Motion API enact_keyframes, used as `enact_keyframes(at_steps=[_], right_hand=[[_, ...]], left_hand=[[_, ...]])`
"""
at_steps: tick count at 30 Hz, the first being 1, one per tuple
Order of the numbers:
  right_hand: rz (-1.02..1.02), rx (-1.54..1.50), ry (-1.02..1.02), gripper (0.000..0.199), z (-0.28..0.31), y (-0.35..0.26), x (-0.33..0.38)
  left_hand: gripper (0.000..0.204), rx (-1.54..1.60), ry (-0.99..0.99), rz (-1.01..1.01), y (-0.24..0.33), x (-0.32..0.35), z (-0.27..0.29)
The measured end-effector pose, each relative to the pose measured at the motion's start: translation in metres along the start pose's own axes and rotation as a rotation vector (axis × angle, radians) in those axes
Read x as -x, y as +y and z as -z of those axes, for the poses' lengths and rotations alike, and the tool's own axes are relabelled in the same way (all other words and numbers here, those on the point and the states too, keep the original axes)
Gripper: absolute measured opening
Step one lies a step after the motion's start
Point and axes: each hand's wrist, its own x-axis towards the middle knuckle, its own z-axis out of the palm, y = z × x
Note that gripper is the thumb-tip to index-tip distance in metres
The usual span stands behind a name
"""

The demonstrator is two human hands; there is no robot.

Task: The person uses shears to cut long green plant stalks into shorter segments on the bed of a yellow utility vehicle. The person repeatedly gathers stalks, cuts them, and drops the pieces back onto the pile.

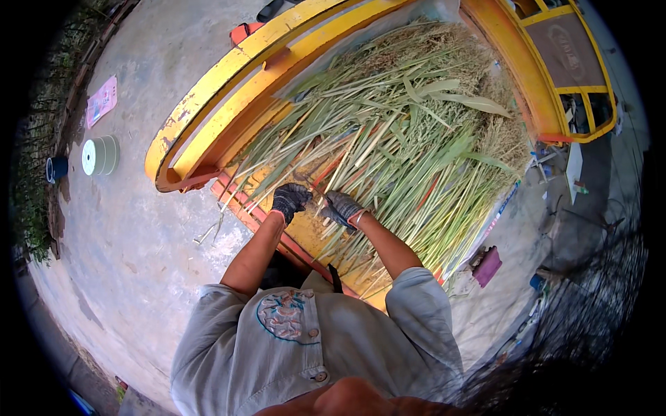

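Note:
A thick layer of cut green stalks with feathery, seeded heads lies across a yellow cart bed. At the bed's near edge, my left hand, in a dark knit glove, is curled closed beside the cut stalk ends. Just to its right is my right hand, gloved alike, with its fingers bent and closed among the lower stalk ends. The hands are a short gap apart, with thin brownish stems between them. What either hand grips is too small to make out.
Curved yellow rails with chipped paint wall the bed's left side, and another yellow side bounds the right. On the concrete floor stand a pale green bucket and a pink packet. A purple object lies at right.

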Motion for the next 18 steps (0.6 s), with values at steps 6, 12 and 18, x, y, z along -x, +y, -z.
enact_keyframes(at_steps=[6, 12, 18], right_hand=[[-0.137, 0.014, -0.034, 0.034, -0.011, -0.003, 0.019], [-0.129, -0.189, 0.104, 0.028, -0.043, 0.006, 0.054], [-0.179, -0.369, 0.204, 0.031, -0.028, -0.022, 0.067]], left_hand=[[0.014, -0.061, 0.039, 0.018, 0.001, 0.005, 0.006], [0.023, -1.057, 0.029, -0.473, -0.002, 0.028, 0.045], [0.039, -1.311, 0.609, -0.540, 0.037, 0.011, 0.037]])
